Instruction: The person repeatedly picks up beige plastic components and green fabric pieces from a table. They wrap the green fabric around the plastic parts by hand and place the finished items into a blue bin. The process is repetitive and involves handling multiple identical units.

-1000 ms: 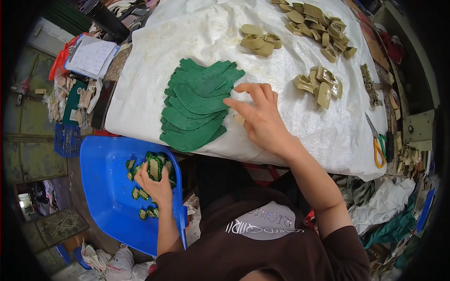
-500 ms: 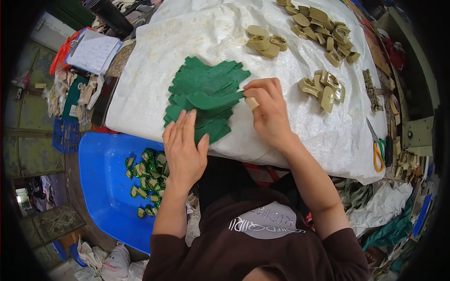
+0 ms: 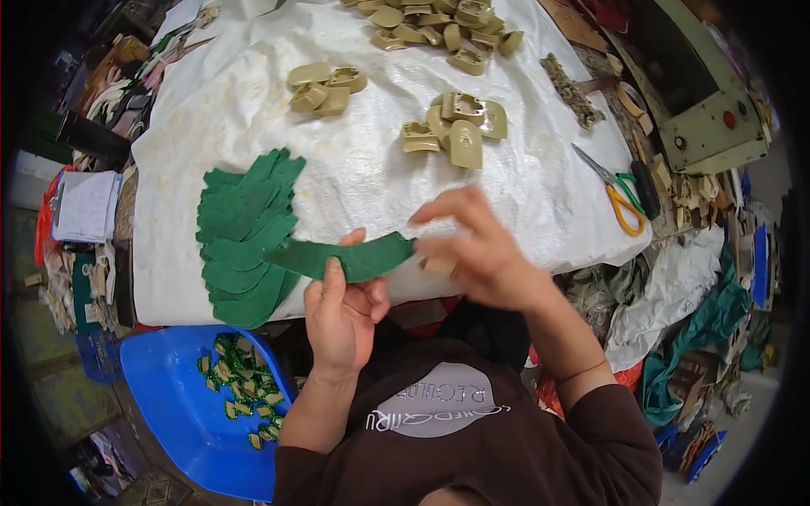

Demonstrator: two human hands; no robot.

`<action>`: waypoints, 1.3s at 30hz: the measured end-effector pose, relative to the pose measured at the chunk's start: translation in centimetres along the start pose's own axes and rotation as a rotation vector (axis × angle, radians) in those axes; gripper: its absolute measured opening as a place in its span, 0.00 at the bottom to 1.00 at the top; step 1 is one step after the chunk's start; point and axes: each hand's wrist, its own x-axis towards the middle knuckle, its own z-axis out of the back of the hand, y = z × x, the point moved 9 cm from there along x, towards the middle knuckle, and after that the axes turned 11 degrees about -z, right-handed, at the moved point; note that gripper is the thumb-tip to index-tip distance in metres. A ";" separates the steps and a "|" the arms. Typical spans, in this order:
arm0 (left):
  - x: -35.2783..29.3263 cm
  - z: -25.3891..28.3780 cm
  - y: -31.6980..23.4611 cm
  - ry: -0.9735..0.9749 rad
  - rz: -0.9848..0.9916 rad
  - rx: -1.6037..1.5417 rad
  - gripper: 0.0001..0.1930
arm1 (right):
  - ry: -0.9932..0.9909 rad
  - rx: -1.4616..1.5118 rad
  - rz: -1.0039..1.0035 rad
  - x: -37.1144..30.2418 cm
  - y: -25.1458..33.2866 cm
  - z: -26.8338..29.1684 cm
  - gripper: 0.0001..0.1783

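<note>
A curved strip of green material (image 3: 367,260) is pinched in my left hand (image 3: 342,316), thumb on top and fingers beneath. Its left end hangs by a pile of similar green strips (image 3: 245,244) on the white-covered table. My right hand (image 3: 481,253) is raised just beyond the strip's right end, its fingers smeared by motion. A small beige patch shows near that thumb; whether it is a held piece or a finger wrap is unclear. Glossy tan moulded pieces with hollow undersides (image 3: 466,143) lie farther off, some of them in a smaller group (image 3: 321,94).
A larger heap of tan pieces (image 3: 451,21) is at the table's far side. Orange-and-green-handled scissors (image 3: 623,207) lie at the right edge. Below left, a blue tub (image 3: 160,396) holds green-edged pieces (image 3: 245,384). A clipboard with papers (image 3: 84,207) is at left.
One green strip has come off the pile into my left hand, which has turned palm up. My right hand has moved off the strip's end. The whole view has swung to the right.
</note>
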 end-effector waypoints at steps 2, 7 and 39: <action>0.8 -0.4 0.0 0.046 -0.034 0.029 0.22 | -0.048 -0.117 -0.132 0.6 -3.3 2.3 0.29; 1.5 -2.5 0.5 0.172 -0.060 0.059 0.19 | 0.050 -0.539 0.018 2.8 -6.9 2.5 0.26; -0.7 -3.4 1.0 0.137 -0.141 -0.099 0.19 | -0.338 0.389 -0.107 -2.4 2.0 -0.2 0.22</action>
